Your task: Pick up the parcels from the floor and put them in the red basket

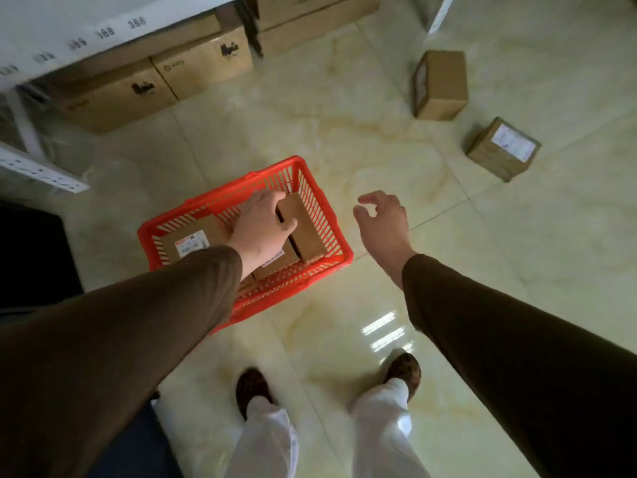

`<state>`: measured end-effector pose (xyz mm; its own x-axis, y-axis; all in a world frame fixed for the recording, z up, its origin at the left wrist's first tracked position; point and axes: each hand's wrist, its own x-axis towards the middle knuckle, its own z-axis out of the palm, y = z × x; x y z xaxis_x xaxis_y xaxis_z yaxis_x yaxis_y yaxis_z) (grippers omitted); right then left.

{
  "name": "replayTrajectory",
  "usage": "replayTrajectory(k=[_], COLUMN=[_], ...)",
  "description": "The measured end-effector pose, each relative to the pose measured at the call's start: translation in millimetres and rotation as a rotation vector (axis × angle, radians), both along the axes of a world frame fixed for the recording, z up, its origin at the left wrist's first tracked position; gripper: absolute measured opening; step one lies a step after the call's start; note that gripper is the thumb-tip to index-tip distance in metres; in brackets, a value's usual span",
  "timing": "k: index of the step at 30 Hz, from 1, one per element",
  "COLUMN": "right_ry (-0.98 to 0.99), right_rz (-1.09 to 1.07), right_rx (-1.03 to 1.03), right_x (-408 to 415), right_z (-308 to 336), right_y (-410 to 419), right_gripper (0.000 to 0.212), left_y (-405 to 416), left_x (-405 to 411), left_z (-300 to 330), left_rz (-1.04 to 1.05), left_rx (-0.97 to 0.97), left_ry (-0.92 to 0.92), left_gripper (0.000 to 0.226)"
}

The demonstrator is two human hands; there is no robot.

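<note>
The red basket [319,215] stands on the tiled floor in the middle of the view, with three brown cardboard parcels inside. One has a white label [191,243], and a plain one [306,232] fills the right end. My left hand [262,225] hangs over the basket above the plain parcel, fingers loosely curled and apart, holding nothing that I can see. My right hand [382,219] is in the air to the right of the basket, open and empty. Two more parcels lie on the floor at the upper right: a plain one [441,86] and a labelled one [501,150].
Large cardboard cartons [155,84] sit under a white metal shelf [69,32] at the upper left. More cartons [310,25] are at the top centre. A dark object [31,250] is at the left edge. My feet [403,370] stand on glossy tiles below the basket.
</note>
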<state>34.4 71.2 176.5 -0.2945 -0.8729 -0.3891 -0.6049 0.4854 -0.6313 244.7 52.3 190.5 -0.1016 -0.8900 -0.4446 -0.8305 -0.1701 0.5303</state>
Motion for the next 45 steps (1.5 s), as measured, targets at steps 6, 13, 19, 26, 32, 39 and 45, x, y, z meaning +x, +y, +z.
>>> replayTrajectory(k=[6, 13, 19, 26, 32, 39, 45], right_ry=[-0.019, 0.047, 0.027, -0.117, -0.153, -0.154, -0.25], right_rz=[0.004, -0.02, -0.03, -0.098, -0.02, 0.052, 0.019], right_rx=[0.025, 0.014, 0.024, 0.071, 0.115, 0.154, 0.22], right_x=[-120, -230, -271, -314, -367, -421, -435], right_z=[20, 25, 15, -3, -24, -52, -85], right_y=[-2, -44, -102, -160, -210, -280, -347], right_gripper=[0.026, 0.026, 0.029, 0.055, 0.055, 0.046, 0.051], left_y=[-8, -34, -97, -159, -205, -259, -317], left_x=[-121, -235, -297, -352, -402, -445, -466], left_z=[10, 4, -2, -13, -29, -58, -102], left_rz=[-0.004, 0.02, 0.041, 0.108, 0.165, 0.245, 0.334], left_rx=[0.009, 0.062, 0.053, 0.101, 0.138, 0.147, 0.167], left_ry=[-0.025, 0.137, 0.211, 0.223, 0.192, 0.177, 0.176], left_gripper=[0.055, 0.056, 0.058, 0.058, 0.061, 0.06, 0.059])
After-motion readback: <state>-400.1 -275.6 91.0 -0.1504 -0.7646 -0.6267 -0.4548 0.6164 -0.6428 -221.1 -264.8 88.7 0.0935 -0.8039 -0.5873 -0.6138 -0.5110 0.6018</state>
